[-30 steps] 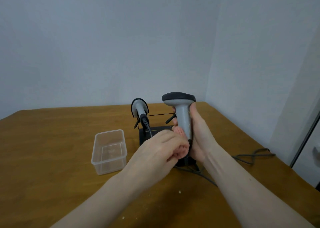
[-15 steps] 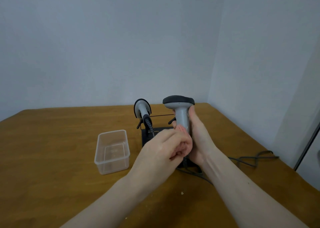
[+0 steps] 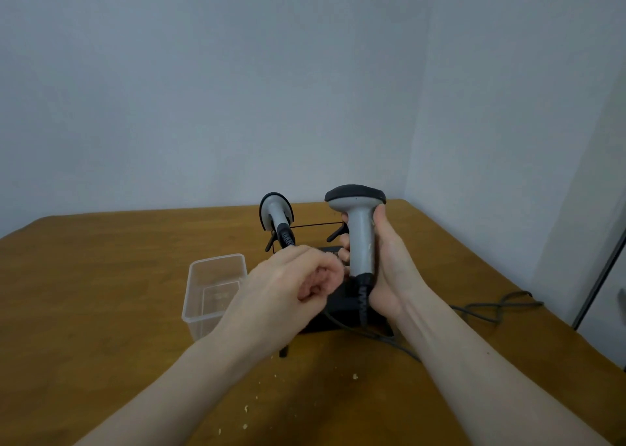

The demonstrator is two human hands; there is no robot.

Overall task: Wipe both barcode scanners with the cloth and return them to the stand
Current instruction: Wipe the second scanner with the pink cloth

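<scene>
My right hand (image 3: 389, 263) grips the handle of a grey barcode scanner (image 3: 360, 229) with a black head, held upright above the black stand (image 3: 342, 305). My left hand (image 3: 284, 290) is curled round a small bunched pinkish cloth (image 3: 323, 278), just left of the scanner's handle; whether the cloth touches it I cannot tell. A second grey and black scanner (image 3: 275, 213) sits in the stand's left cradle, its coiled cable running down behind my left hand. The stand's right cradle arm (image 3: 335, 234) shows beside my right fingers.
A clear plastic tub (image 3: 210, 276) stands on the wooden table (image 3: 101, 293) left of the stand. A grey cable (image 3: 491, 310) loops off to the right near the table edge. Small crumbs (image 3: 245, 408) lie in front. Walls close off the back and right.
My left hand with the cloth has slid down and a little left from the scanner's handle. The scanner in my right hand stays upright in about the same place.
</scene>
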